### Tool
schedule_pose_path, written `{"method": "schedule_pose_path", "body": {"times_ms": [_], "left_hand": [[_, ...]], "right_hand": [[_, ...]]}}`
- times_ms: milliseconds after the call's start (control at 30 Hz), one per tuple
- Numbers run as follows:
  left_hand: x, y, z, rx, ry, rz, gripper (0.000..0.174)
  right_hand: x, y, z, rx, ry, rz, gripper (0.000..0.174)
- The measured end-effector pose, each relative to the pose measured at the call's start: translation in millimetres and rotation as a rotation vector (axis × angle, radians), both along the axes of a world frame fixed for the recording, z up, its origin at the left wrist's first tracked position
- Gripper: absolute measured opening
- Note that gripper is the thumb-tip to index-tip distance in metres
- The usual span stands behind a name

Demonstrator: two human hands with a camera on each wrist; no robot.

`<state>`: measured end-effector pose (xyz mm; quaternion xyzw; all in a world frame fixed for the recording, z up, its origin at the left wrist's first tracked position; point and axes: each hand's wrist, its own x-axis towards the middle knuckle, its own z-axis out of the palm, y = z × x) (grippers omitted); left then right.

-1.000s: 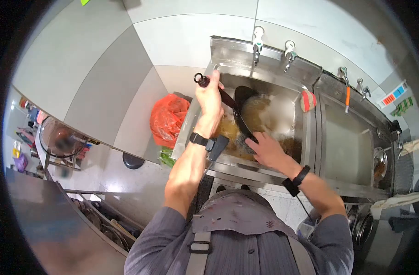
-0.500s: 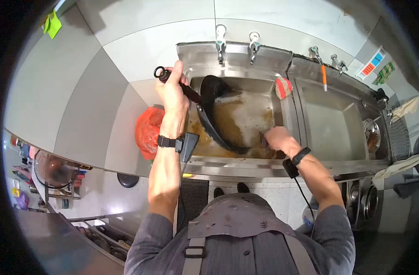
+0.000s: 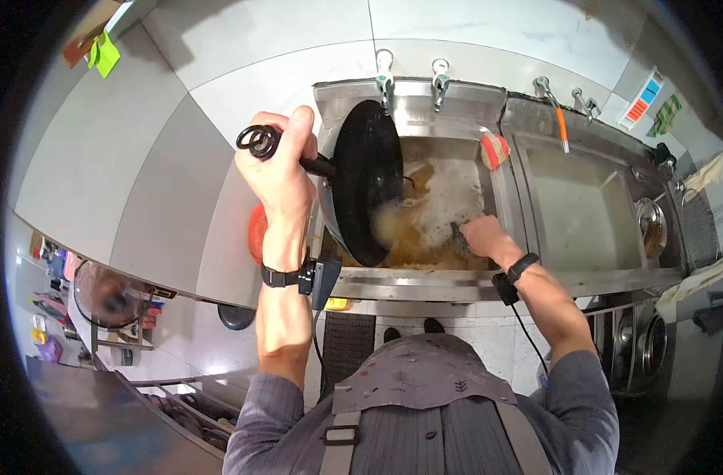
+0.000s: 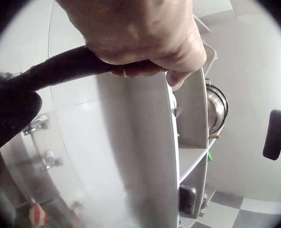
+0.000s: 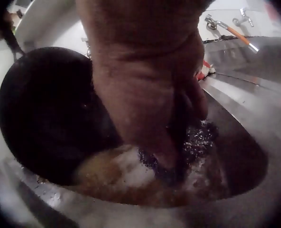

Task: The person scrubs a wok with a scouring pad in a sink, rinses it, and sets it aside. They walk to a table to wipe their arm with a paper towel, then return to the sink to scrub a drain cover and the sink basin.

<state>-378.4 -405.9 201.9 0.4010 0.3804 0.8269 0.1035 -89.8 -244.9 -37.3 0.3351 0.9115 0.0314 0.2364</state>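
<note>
My left hand (image 3: 278,170) grips the handle (image 4: 64,66) of a black pan (image 3: 368,182), thumb up along it. Raised above the left part of the sink, the pan stands steeply on its side, its dark inside facing right. Its lower edge is close over the cloudy brown water (image 3: 440,198). My right hand (image 3: 485,237) is down at the water near the sink's front right corner, apart from the pan. In the right wrist view its fingers hold a shiny metal scouring pad (image 5: 201,138), partly hidden by the hand.
A red-and-tan striped pad (image 3: 494,150) lies on the divider between the sink and a second basin (image 3: 583,214) of pale water. Taps (image 3: 385,75) line the back wall. A red plastic bag (image 3: 257,232) stands left of the sink, mostly behind my left forearm.
My right hand has left the pan's edge and moved right, down to the water. My left hand has raised the pan out of the water and tipped it up steeply.
</note>
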Motion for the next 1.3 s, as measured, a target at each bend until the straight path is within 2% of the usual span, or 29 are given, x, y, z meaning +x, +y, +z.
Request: {"method": "schedule_pose_path", "body": {"times_ms": [67,200,267,400,500,533,600,667,733,767,833,867,933,1000,1067,1133,1200,1233,1300], "left_hand": [[3.0,-9.1,3.0,0.067,0.080,-0.010,0.020],[9.5,-26.1,8.4,0.094,0.148,0.022,0.023],[9.2,-29.7,8.0,0.110,0.163,0.004,0.024],[-4.8,-19.5,4.8,0.152,0.002,0.012,0.023],[-32.8,-2.8,-8.6,0.168,-0.143,0.002,0.027],[-38.5,0.5,-13.5,0.162,-0.188,0.024,0.027],[-44.2,0.6,-23.2,0.167,-0.244,0.022,0.027],[-47.2,0.6,-31.9,0.162,-0.284,0.034,0.028],[-42.8,-2.6,-33.0,0.119,-0.339,0.056,0.029],[-40.1,-4.2,-34.2,0.118,-0.333,0.068,0.029],[-30.7,-5.8,-32.0,0.128,-0.369,0.100,0.033],[-24.8,-7.1,-30.9,0.131,-0.367,0.121,0.033],[-9.8,-8.7,-27.0,0.148,-0.353,0.124,0.033],[10.6,-11.0,-19.0,0.123,-0.325,0.161,0.032],[40.0,-13.5,-1.8,0.105,-0.314,0.230,0.032],[59.4,-20.9,11.0,0.097,-0.296,0.256,0.033],[73.1,-31.6,22.5,0.121,-0.288,0.288,0.032],[77.5,-36.6,25.8,0.136,-0.291,0.327,0.031],[93.4,-55.8,35.4,0.128,-0.291,0.378,0.027]], "right_hand": [[9.3,-1.2,-0.1,0.116,0.064,0.048,0.028],[24.9,-9.3,-5.5,0.158,0.158,0.001,0.033],[34.1,-9.1,-10.1,0.205,0.329,-0.040,0.040],[50.9,-17.7,20.2,0.130,0.393,-0.230,0.048],[77.2,-13.1,26.2,0.259,0.774,-0.308,0.051],[83.9,-10.4,27.3,0.266,0.772,-0.314,0.051],[96.9,-2.7,26.0,0.310,0.950,-0.482,0.052],[110.3,8.0,14.6,0.335,0.962,-0.529,0.053],[116.3,12.0,11.9,0.155,0.819,-0.670,0.057],[119.2,8.1,6.7,0.146,0.823,-0.661,0.057],[115.3,-11.7,17.1,0.444,0.682,-0.631,0.067],[112.1,-14.7,21.3,0.436,0.687,-0.611,0.067],[103.9,-24.4,26.3,0.523,0.855,-0.278,0.075],[81.4,-47.9,28.2,0.036,1.026,-0.077,0.078],[55.1,-76.7,45.1,-0.358,1.054,0.112,0.074],[38.3,-100.1,28.2,-0.348,1.198,0.102,0.060],[35.2,-99.0,22.9,-0.633,1.095,0.101,0.046],[37.6,-104.6,19.3,-0.456,1.146,0.175,0.038],[48.7,-102.1,25.0,-0.473,1.157,0.222,0.036]]}}
